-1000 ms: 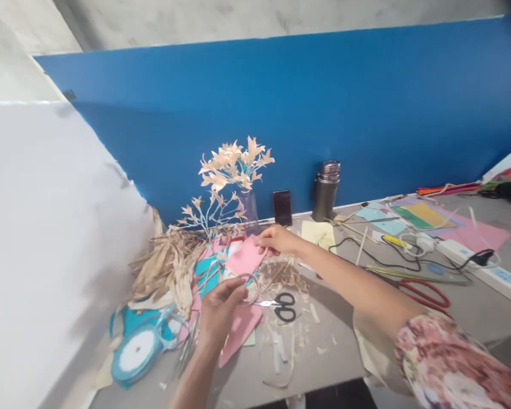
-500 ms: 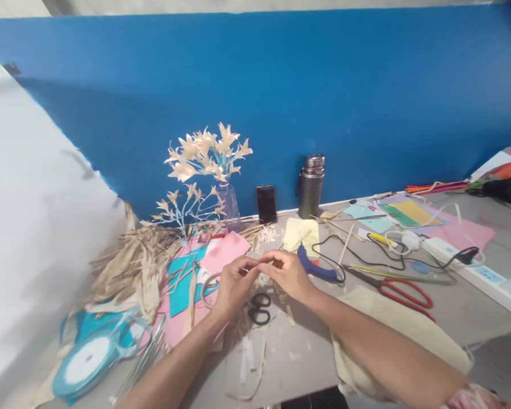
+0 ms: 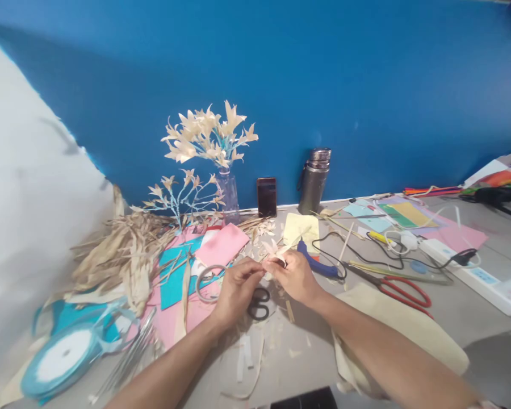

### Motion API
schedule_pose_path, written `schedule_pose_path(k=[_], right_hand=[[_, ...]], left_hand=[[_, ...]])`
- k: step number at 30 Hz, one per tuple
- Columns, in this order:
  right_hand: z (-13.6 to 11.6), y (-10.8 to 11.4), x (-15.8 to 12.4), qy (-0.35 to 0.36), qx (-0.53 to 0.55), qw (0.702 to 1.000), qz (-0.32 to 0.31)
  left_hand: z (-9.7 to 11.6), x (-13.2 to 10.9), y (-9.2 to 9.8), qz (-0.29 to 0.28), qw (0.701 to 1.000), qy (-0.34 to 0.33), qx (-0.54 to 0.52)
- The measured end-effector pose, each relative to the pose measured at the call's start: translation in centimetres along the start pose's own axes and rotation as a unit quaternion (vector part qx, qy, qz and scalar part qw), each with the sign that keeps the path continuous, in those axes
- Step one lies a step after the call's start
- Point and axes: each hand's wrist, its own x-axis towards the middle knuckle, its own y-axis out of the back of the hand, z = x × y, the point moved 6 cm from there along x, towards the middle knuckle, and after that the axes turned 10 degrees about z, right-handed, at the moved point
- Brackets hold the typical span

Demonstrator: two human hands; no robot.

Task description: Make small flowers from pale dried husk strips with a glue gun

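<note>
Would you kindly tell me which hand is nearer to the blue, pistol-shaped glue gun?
Right. The right hand is close beside the glue gun, just to its left; the left hand is farther away to the left.

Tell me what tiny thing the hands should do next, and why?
Maybe the left hand could gently twist the bottom of the cream, pointed-petal flower while the right hand steadies it. The flower sticks up from the right hand's fingers, and the left hand meets them just below it. What the left hand pinches is too small to tell.
</note>
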Motion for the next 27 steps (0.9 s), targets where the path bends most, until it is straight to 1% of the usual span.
schedule_pose_path(k=[2,4,7,10,12,17,19,23,25,27], right_hand=[[-0.1,0.1,0.0,-0.016,0.017,1.000,-0.017],[-0.5,0.3,0.0,-0.014,0.024,0.999,-0.017],[-1.2,0.5,0.0,0.023,0.028,0.999,-0.002],[-1.7,0.5,-0.1,0.069,0.030,0.997,0.015],[-1.7,0.4,-0.2,0.096,0.022,0.995,0.028],[-1.4,0.2,-0.5,0.153,-0.008,0.987,0.054],[-1.3,0.2,-0.5,0.160,-0.028,0.985,0.054],[-1.3,0.4,-0.6,0.151,-0.051,0.985,0.057],[-1.5,0.6,-0.6,0.159,-0.047,0.984,0.064],[-1.7,0.7,-0.7,0.167,-0.038,0.983,0.066]], left_hand=[[0.5,0.0,0.1,0.011,0.999,-0.039,0.009],[0.8,-0.1,0.2,0.023,0.997,-0.066,0.015],[0.9,-0.1,0.3,0.029,0.996,-0.087,0.014],[0.7,-0.1,0.4,0.038,0.995,-0.090,0.010],[0.2,-0.1,0.3,0.038,0.997,-0.067,0.001],[-1.6,-0.1,-0.4,0.012,0.999,0.026,-0.026],[-2.0,0.0,-0.5,0.009,0.999,0.036,-0.016],[-2.0,0.0,-0.6,-0.006,0.999,0.035,0.002],[-2.2,-0.1,-0.7,-0.009,0.998,0.055,-0.010],[-2.4,-0.3,-0.8,-0.010,0.995,0.090,-0.031]])
